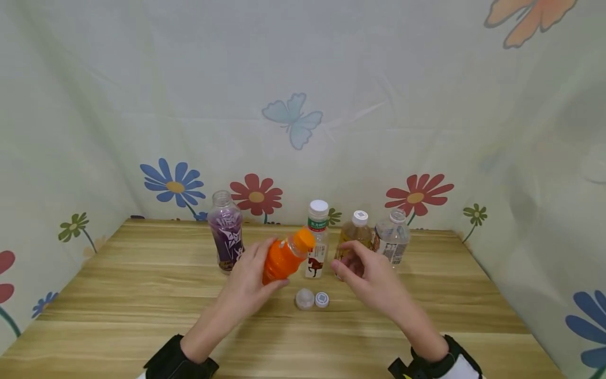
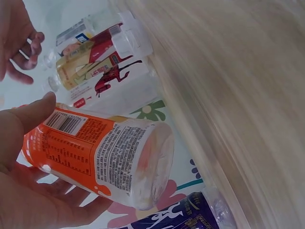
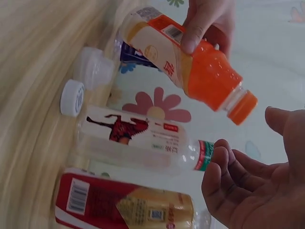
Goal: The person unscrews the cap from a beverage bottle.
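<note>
My left hand (image 1: 241,284) grips an orange-capped drink bottle (image 1: 280,261) round its body and holds it tilted above the table, cap end up and to the right. The cap (image 3: 242,108) is on its neck, and the clear base shows in the left wrist view. My right hand (image 1: 374,279) faces the bottle with fingers loosely bent and nothing in them. In the right wrist view its fingertips are apart from the orange cap. Below and between the hands, a translucent cap (image 1: 304,299) and a smaller white cap (image 1: 322,300) lie on the table.
Along the back of the wooden table (image 1: 142,295) stand an uncapped purple-labelled bottle (image 1: 226,231), a white-capped bottle with a horse label (image 1: 314,260), a white-capped amber-coloured bottle (image 1: 352,231) and an uncapped clear bottle (image 1: 394,239). Behind hangs a flowered curtain (image 1: 331,68).
</note>
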